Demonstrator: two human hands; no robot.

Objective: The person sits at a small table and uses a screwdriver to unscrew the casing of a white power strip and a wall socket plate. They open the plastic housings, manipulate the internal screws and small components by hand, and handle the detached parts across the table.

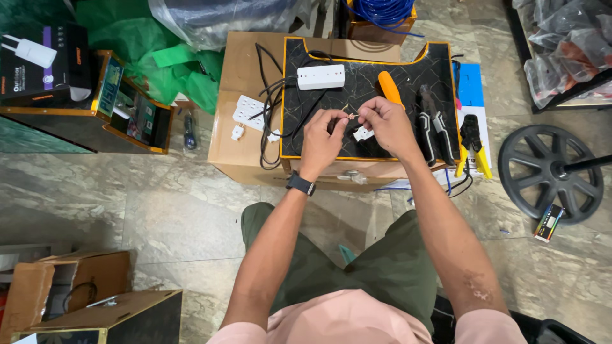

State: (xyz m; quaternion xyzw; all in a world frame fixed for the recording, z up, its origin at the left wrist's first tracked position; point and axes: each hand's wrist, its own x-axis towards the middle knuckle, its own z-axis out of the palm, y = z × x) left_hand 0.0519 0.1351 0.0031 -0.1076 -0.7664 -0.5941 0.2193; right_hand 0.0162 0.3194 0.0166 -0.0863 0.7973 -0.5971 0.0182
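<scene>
Over the black marble-patterned board on a cardboard box, the left hand and right hand pinch a black cable's bared copper end between fingertips, raised for close view, pliers lying handy at right.

Left hand and right hand met over black marble-pattern board, fingertips pinching bared copper wire end between them. Black cable ran from left hand across cardboard box. Black wristwatch sat on left wrist. White power strip lay on board beyond hands; orange-handled screwdriver just beside right hand. Black crimping pliers lay right of it, yellow-handled cutters further right. White socket plate rested on box, left of board.
</scene>
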